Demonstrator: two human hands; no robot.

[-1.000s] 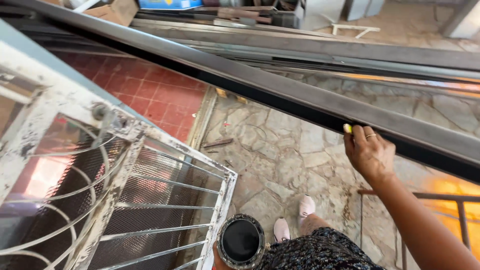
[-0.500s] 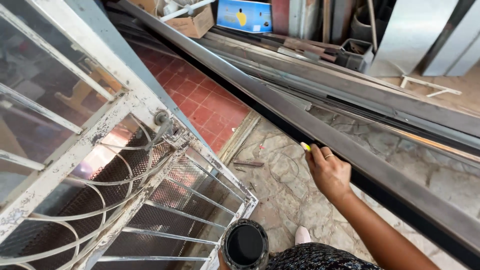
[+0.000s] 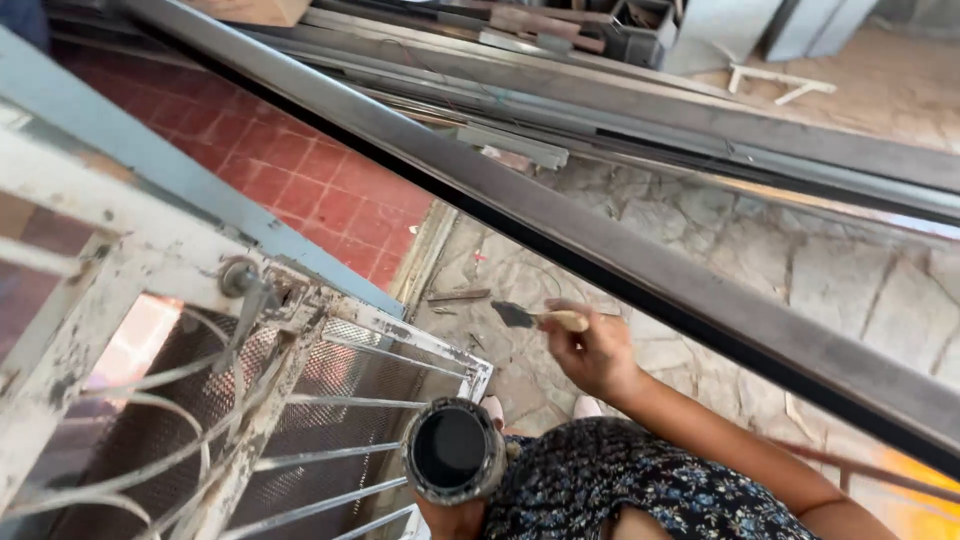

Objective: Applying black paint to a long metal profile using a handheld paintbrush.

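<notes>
My right hand (image 3: 595, 352) holds a small paintbrush (image 3: 540, 318) with a pale wooden handle and dark bristles pointing left. The hand is just below a long dark steel beam (image 3: 620, 250) that runs diagonally from upper left to lower right. My left hand (image 3: 452, 515) is mostly hidden at the bottom edge, gripping a round can of black paint (image 3: 452, 450) from below. The can is open and stands close to my body, beside the white gate.
A worn white metal gate (image 3: 200, 400) with curved bars and mesh fills the left. Red tiles (image 3: 290, 160) lie behind it, stone paving (image 3: 780, 270) on the right. More steel bars and profiles (image 3: 640, 100) lie parallel beyond the beam.
My right hand has dropped away from the beam and pulled closer to me, with the brush now showing fully. The view has shifted lower over the can.
</notes>
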